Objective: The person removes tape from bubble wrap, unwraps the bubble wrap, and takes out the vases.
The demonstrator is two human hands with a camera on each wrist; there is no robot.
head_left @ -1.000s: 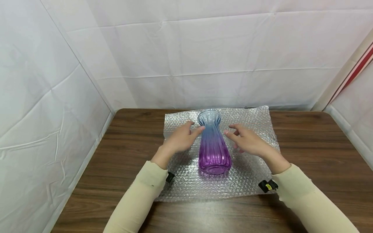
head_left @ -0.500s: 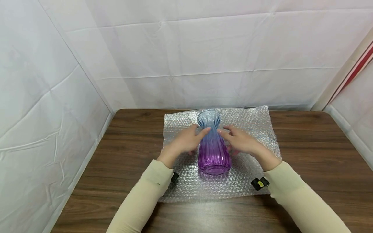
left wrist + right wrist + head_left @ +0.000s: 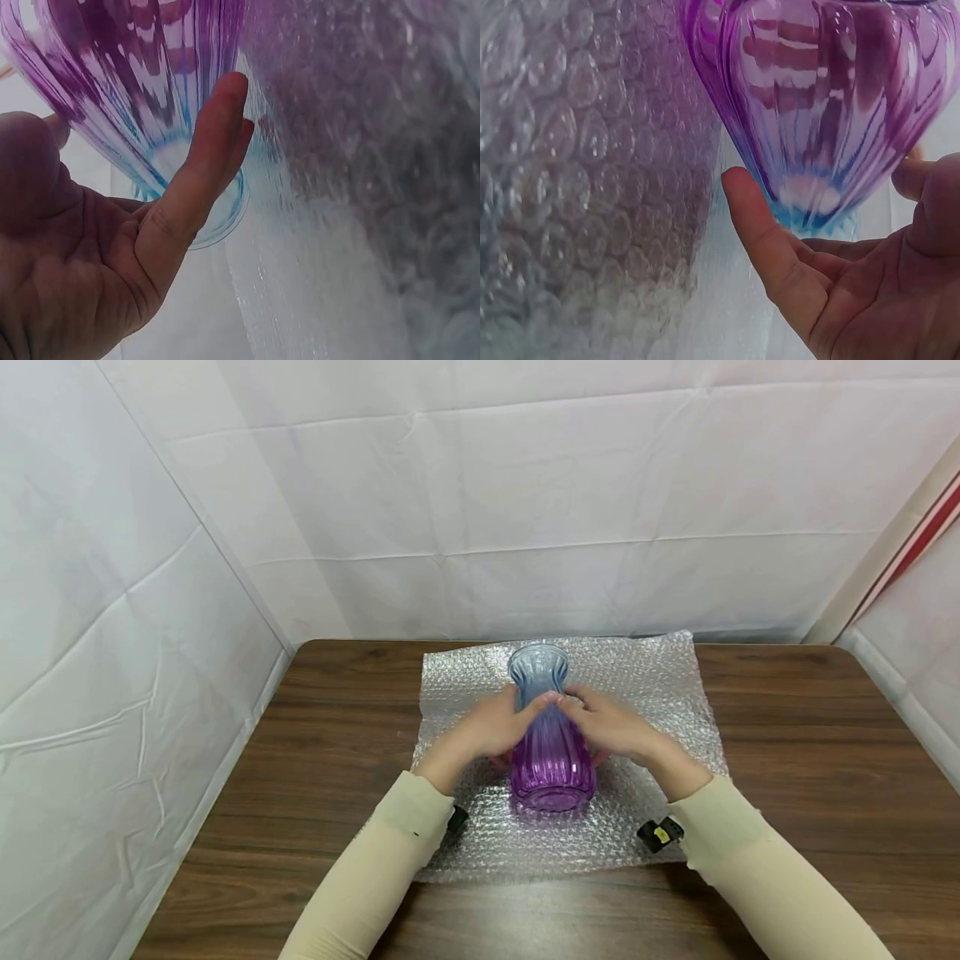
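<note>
A ribbed glass vase (image 3: 551, 768), blue at the rim and purple at the base, lies on its side on a sheet of bubble wrap (image 3: 525, 852). Its mouth points to the back wall. My left hand (image 3: 491, 727) holds it from the left, thumb over the top of the body. From the other side my right hand (image 3: 611, 724) holds it too, and the two thumb tips meet above the glass. In the left wrist view, fingers (image 3: 202, 157) curve along the vase's side. The right wrist view has fingers (image 3: 761, 232) close to the narrow neck.
Under the wrap is a dark wood-grain table (image 3: 315, 752). White cloth (image 3: 540, 493) hangs behind it and along the left. A red stripe (image 3: 926, 539) shows at the right. Black straps (image 3: 660, 833) sit at the wrists.
Both hands have come inward from beside the vase and taken hold of it, thumbs closing over its top. The vase and the bubble wrap have stayed in place.
</note>
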